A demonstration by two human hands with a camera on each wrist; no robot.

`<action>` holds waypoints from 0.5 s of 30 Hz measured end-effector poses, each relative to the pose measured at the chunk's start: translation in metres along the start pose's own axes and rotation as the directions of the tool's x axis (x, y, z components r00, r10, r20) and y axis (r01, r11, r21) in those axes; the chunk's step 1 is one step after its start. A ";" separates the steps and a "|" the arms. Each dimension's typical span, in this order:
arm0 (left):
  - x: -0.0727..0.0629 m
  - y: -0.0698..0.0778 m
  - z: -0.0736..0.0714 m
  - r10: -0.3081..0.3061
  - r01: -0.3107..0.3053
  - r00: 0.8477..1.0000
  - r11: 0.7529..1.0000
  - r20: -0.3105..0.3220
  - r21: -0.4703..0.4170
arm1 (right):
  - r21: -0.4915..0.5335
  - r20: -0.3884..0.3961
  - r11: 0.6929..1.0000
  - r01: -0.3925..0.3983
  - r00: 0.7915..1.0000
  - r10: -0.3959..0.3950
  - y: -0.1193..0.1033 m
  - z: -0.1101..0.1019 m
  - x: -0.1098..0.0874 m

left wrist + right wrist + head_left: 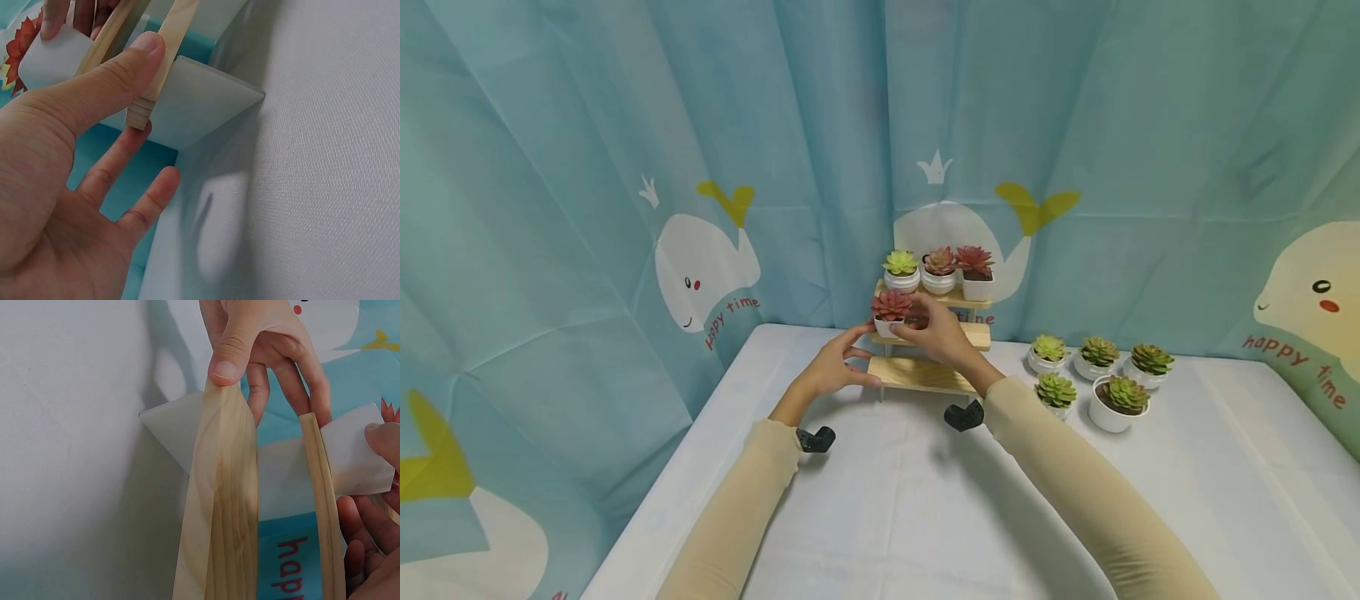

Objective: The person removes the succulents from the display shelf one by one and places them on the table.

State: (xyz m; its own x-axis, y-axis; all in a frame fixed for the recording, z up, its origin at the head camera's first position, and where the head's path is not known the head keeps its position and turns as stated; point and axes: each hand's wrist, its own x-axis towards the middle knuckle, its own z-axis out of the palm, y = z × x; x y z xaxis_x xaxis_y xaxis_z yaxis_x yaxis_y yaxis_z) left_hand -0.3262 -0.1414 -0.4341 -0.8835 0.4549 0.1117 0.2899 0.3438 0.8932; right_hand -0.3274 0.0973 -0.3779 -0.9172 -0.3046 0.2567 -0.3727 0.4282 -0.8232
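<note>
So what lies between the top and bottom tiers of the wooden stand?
The middle tier, with the red succulent in the right hand at its left end; the head view shows it.

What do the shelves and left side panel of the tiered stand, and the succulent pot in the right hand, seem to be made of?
Shelves: pale wood, apparently unpainted; grain lines show.
Left side panel: thin, smooth, whitish sheet, perhaps plastic; the look does not settle it.
Succulent pot: white and smooth, with no visible texture; plastic or ceramic, I cannot tell.
</note>
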 end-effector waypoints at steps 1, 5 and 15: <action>0.000 0.000 0.000 -0.002 0.002 1.000 1.000 0.000 0.002 | -0.002 0.001 1.000 -0.001 1.000 0.001 -0.001 0.000 0.000; 0.000 0.002 0.000 -0.005 0.005 1.000 1.000 -0.005 0.009 | -0.007 0.002 1.000 -0.001 1.000 0.001 0.000 0.000 0.000; -0.001 0.004 0.000 0.004 -0.004 1.000 1.000 -0.002 0.008 | 0.007 0.021 1.000 -0.005 1.000 0.005 0.000 0.000 0.000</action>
State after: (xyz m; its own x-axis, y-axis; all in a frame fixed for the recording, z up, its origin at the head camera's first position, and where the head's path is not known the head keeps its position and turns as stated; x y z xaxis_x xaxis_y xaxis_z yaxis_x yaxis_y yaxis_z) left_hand -0.3241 -0.1408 -0.4305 -0.8829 0.4549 0.1162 0.2964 0.3482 0.8893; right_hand -0.3277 0.0979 -0.3780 -0.9160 -0.3199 0.2422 -0.3670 0.4238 -0.8281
